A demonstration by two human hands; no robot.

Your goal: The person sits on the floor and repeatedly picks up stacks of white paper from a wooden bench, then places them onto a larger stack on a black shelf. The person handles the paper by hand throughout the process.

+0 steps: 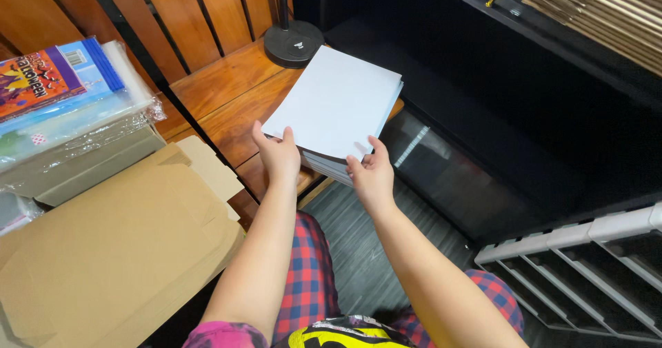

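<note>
A thick stack of white paper sheets (336, 103) rests on the corner of a wooden table (227, 86), partly overhanging its edge. My left hand (278, 155) grips the stack's near left corner, thumb on top. My right hand (372, 172) grips the near right edge, thumb on top and fingers underneath. Both hands hold the stack from its near side.
A round black lamp base (294, 43) stands just behind the stack. Flattened brown cardboard (117, 244) lies at the left, with plastic-wrapped packets (65, 100) above it. A black shelf unit (510, 114) is at the right, a white slotted rack (586, 265) at lower right.
</note>
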